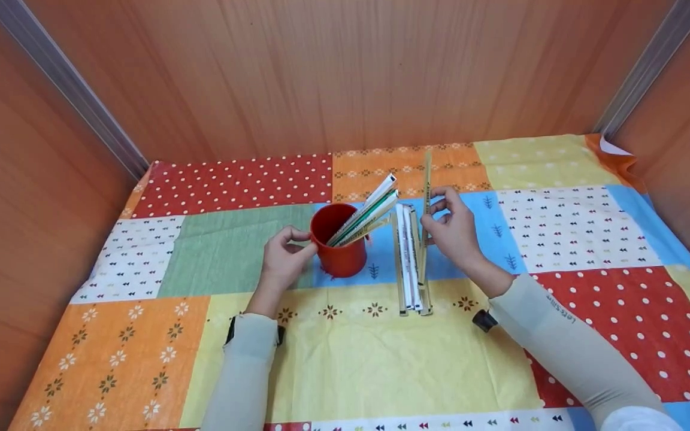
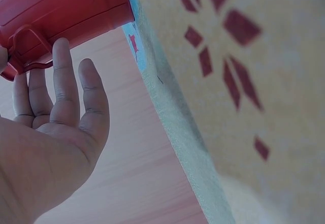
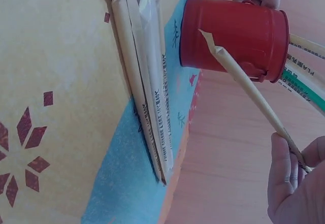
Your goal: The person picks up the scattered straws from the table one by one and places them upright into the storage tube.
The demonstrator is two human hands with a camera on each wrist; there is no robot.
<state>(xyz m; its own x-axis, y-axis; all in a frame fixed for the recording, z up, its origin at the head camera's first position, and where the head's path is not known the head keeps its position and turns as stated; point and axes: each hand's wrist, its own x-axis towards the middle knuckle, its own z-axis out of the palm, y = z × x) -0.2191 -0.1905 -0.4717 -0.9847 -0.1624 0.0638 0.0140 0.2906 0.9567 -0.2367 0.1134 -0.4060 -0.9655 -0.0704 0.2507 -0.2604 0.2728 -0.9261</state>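
Note:
A small red metal bucket (image 1: 344, 261) stands upright, with several paper-wrapped straws (image 1: 375, 209) leaning out to the right, one with a green stripe. My left hand (image 1: 285, 256) pinches the bucket's left side at the rim; in the left wrist view its fingers lie by the wire handle (image 2: 31, 31). Between thumb and fingers, my right hand (image 1: 454, 230) holds a brown paper-wrapped straw (image 1: 427, 179) above the pile. Its free end (image 3: 218, 52) has a torn-looking paper tip and overlaps the bucket in the right wrist view. White and brown wrapped straws (image 1: 406, 263) lie side by side beneath.
A patchwork-print cloth (image 1: 357, 359) covers the table. Wood-grain panels (image 1: 297, 78) rise at the back and both sides. At the back right corner the cloth's edge (image 1: 614, 149) is folded up. Each wrist wears a dark strap with a camera (image 1: 484, 321).

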